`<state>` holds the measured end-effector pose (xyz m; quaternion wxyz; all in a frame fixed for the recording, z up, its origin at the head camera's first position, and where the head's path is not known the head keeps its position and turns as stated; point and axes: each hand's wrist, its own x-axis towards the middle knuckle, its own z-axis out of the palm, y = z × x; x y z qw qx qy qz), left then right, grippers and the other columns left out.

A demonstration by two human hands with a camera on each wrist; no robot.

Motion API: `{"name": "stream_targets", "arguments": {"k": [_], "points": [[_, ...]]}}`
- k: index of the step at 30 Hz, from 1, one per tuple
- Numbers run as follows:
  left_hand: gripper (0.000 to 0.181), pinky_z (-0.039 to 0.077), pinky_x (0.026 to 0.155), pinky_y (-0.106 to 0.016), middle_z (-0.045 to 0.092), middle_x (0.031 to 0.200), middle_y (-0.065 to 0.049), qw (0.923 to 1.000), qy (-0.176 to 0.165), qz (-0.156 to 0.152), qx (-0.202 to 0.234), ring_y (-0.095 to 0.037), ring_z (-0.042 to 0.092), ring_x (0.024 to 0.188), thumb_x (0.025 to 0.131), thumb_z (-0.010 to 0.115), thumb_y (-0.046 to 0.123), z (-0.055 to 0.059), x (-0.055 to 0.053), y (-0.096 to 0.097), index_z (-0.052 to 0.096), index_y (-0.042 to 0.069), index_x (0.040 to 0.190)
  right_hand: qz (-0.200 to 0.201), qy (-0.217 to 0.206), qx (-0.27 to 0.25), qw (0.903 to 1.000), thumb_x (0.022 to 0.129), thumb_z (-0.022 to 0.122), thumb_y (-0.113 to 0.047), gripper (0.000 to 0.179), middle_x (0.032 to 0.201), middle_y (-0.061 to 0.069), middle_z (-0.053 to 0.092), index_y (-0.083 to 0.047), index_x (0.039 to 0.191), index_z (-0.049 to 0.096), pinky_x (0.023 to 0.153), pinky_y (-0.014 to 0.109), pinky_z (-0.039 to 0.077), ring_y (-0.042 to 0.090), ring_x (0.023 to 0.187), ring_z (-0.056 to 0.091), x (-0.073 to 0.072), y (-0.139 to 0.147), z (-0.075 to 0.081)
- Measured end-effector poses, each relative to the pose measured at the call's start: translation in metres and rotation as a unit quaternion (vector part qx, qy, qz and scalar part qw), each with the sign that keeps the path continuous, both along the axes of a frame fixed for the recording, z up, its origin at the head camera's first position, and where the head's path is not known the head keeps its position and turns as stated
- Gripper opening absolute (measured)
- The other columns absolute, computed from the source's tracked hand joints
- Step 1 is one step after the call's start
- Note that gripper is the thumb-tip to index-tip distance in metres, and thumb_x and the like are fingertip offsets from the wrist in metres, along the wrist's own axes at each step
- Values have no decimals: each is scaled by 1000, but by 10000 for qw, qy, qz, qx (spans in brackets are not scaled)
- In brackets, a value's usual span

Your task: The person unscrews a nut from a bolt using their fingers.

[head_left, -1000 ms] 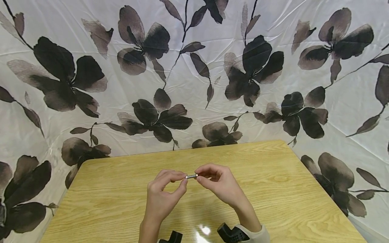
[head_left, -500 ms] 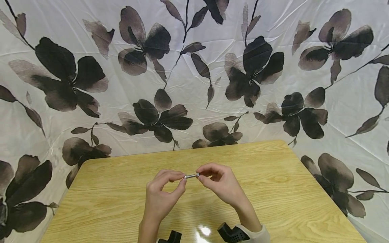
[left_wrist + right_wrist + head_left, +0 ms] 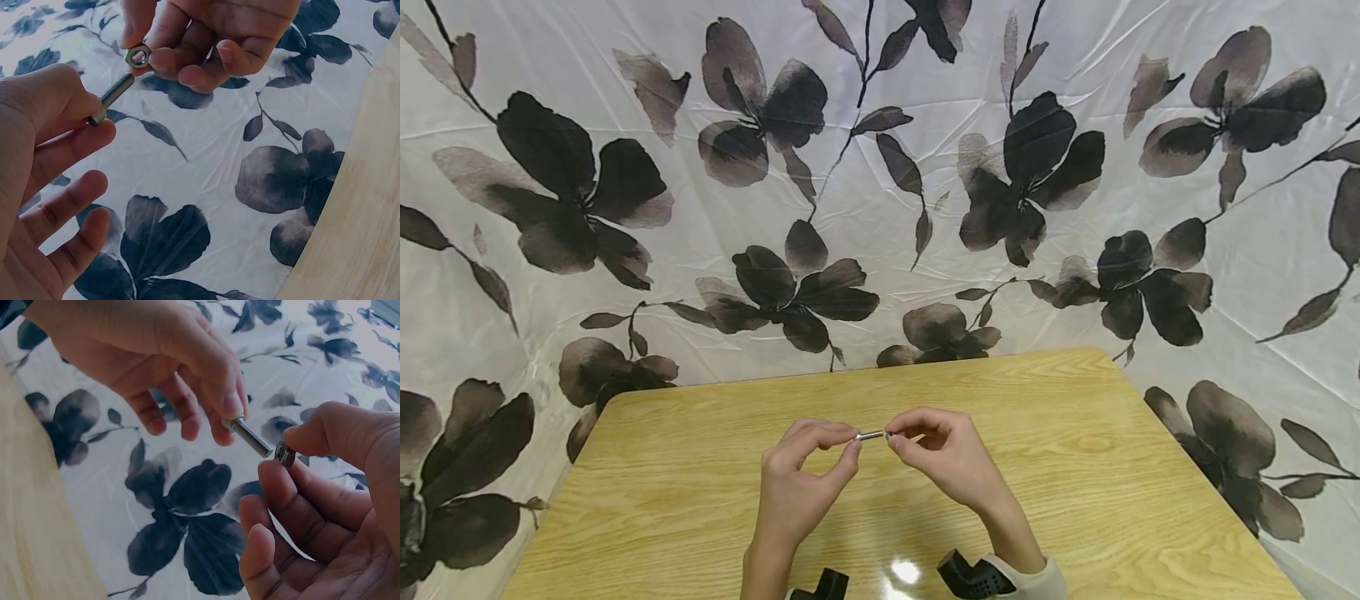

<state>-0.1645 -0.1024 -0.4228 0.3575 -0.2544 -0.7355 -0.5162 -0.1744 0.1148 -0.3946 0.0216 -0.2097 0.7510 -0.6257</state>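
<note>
My left hand point(image 3: 801, 475) pinches a silver bolt point(image 3: 117, 92) by its head between thumb and index finger, the threaded shank pointing at the right hand. Between the thumb and index fingertip of my right hand point(image 3: 951, 458) is a small hex nut point(image 3: 138, 57), its hole showing in the left wrist view. Seen from the right wrist, the threaded tip of the bolt point(image 3: 251, 435) lies right beside the nut point(image 3: 285, 454), roughly in line with it. The other fingers of both hands are loosely bent. Part of the bolt head is covered by the left fingertips.
Both hands are above a light wood-grain table point(image 3: 662, 467). Behind it hangs a white cloth point(image 3: 910, 275) printed with dark flowers. A black wrist device point(image 3: 973, 577) on a pale band sits on the right wrist, and another point(image 3: 823, 586) on the left.
The nut has turned between the right fingertips, facing the head camera half a second ago and more edge-on now. The hands have barely shifted, and the bolt stays in the left fingers.
</note>
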Motion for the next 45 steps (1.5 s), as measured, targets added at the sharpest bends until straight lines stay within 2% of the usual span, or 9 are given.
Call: {"name": "stream_targets", "arguments": {"k": [3,7,12,18,23,29,36,41,45], "points": [[28,52,72,-20,78,89,-2,10000,71,-53,-1,-12,67,85,76,82,-8,-1,-1,1,80,14,94,-58,-13,22,10000,97,71,-15,14,105,11,74,-7,107,76,71,30,59,25,87,71,-1,1,-2],[28,52,72,-20,78,89,-3,9998,127,-166,48,-13,67,85,76,82,-8,-2,-1,3,80,13,94,-113,-45,68,9999,96,73,-17,14,103,12,75,-7,106,76,72,30,59,17,83,71,-2,3,-7],[27,52,71,-23,78,88,-3,9997,84,-240,70,-13,66,84,76,82,-8,-5,-2,4,79,13,93,-201,42,170,9996,96,73,-18,15,100,13,76,-7,106,76,71,29,59,14,83,72,-6,4,-16],[25,52,69,-23,78,89,-2,9999,-78,-97,-11,-13,68,84,77,83,-6,-10,-4,0,80,14,92,-454,186,352,9982,97,72,-19,13,99,8,76,-12,108,76,72,29,60,14,85,72,-9,9,-27],[25,53,69,-22,79,89,-3,9998,-188,12,-55,-15,69,83,77,84,-6,-17,-7,-3,80,14,92,-665,211,427,9966,96,74,-22,15,98,6,77,-12,108,77,75,28,60,23,89,73,-12,12,-36],[29,55,66,-30,79,88,-2,9995,-258,139,-78,-17,70,82,74,86,-7,-28,-13,-5,80,16,91,-705,254,575,9955,97,73,-22,16,98,6,77,-11,108,77,74,26,59,14,88,72,-18,12,-50],[27,56,68,-33,79,90,3,9956,-920,142,-65,-15,71,84,77,86,-4,-45,-15,-7,80,19,90,-717,237,650,9950,96,73,-19,16,96,8,77,-9,107,77,73,24,56,23,87,73,-24,11,-67],[24,57,69,-32,79,91,7,9888,-1467,246,-86,-10,70,85,79,86,0,-57,-17,-9,80,22,89,-726,69,692,9949,95,74,-15,15,94,8,77,-5,106,77,72,23,56,24,85,73,-30,9,-80],[24,56,72,-32,78,92,10,9831,-1801,311,-101,-7,67,83,80,86,3,-67,-17,-9,79,25,88,-656,-84,719,9952,95,73,-12,14,93,9,77,-3,106,77,70,23,57,33,85,72,-33,6,-89]]}}
